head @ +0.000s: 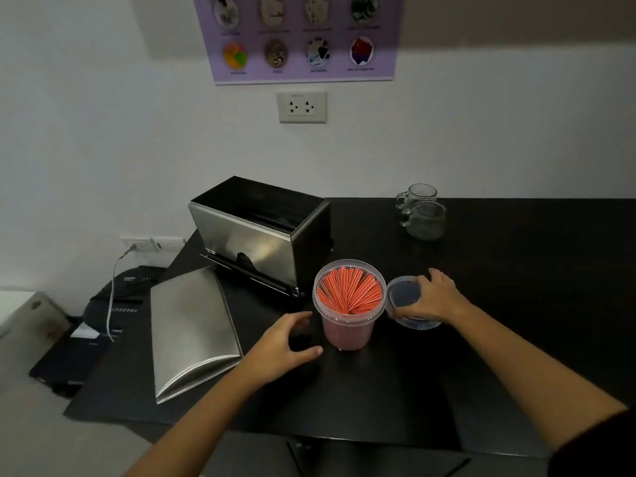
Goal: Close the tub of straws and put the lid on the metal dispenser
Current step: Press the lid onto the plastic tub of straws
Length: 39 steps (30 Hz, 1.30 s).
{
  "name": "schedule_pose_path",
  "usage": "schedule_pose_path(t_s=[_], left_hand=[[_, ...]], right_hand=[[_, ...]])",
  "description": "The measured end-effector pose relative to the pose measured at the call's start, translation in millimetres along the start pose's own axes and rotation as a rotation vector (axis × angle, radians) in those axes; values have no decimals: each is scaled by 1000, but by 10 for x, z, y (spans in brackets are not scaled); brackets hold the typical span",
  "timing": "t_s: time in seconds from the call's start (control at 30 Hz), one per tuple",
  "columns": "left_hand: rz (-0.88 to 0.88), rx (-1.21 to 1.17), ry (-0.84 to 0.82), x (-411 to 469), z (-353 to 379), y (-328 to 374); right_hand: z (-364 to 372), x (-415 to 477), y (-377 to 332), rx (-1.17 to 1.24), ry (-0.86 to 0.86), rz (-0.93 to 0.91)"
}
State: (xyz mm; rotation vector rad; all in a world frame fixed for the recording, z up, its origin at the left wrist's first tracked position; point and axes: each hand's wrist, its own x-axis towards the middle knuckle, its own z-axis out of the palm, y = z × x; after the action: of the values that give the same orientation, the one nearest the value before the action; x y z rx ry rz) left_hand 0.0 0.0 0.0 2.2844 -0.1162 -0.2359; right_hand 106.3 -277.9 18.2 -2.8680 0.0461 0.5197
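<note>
A clear plastic tub (348, 327) full of orange-red straws stands open on the black counter (516, 304). Its clear round lid (403, 296) lies just right of the tub, and my right hand (434, 297) grips it by the right rim. My left hand (287, 346) hovers open just left of the tub, fingers curved, not touching it. Behind the tub stands the metal dispenser (254, 235), a steel box open at the top. Its curved steel lid (192, 330) lies flat on the counter to the left.
Two glass mugs (421, 215) stand at the back right of the counter. A dark printer-like device (113, 304) with a white cable sits lower left, beyond the counter's left edge. A wall socket (302, 107) and a purple poster (299, 36) are on the wall behind.
</note>
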Motion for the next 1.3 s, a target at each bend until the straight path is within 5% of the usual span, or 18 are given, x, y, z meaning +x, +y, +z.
schedule_pose_path(t_s=[0.37, 0.63, 0.8, 0.97, 1.3], left_hand=[[83, 189, -71, 198, -55, -231], [162, 332, -114, 200, -45, -323], [127, 226, -110, 225, -35, -293], [90, -10, -93, 290, 16, -142], [81, -307, -110, 386, 173, -38]], right_hand=[[121, -34, 39, 91, 15, 87], [-183, -299, 20, 602, 194, 7], [-500, -511, -299, 570, 303, -227], [-575, -656, -659, 366, 191, -442], [-462, -722, -864, -34, 95, -547]])
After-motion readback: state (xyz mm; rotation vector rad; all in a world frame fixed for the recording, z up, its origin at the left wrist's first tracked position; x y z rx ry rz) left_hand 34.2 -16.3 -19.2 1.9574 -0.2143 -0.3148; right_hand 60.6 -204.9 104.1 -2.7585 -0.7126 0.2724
